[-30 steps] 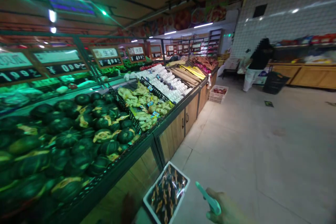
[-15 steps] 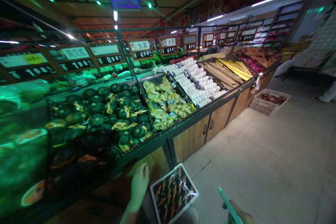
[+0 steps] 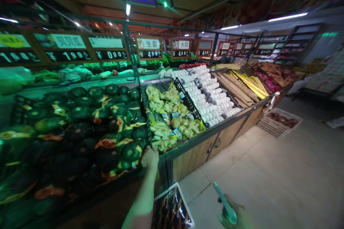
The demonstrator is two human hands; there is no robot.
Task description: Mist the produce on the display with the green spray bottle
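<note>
My left hand [image 3: 149,156] is stretched out to the front edge of the produce stand, its fingers curled at the black divider between the dark green squashes [image 3: 107,121] and the pale ginger [image 3: 169,114]; whether it grips anything is unclear. My right hand [image 3: 236,218] sits low at the bottom edge and holds a thin teal tool [image 3: 225,203] pointing up and left. Between my arms, near the floor, lies a white tray of wrapped dark produce [image 3: 172,209].
The wooden-fronted stand [image 3: 204,146] runs away to the right with white bagged goods [image 3: 209,93], long brown roots [image 3: 233,87] and yellow items. Price signs [image 3: 149,48] hang above. A white crate [image 3: 279,120] stands on the tiled floor at right.
My left hand has risen from beside the tray up to the stand's front edge. The view has swung left toward the stand; the distant person is out of sight.
</note>
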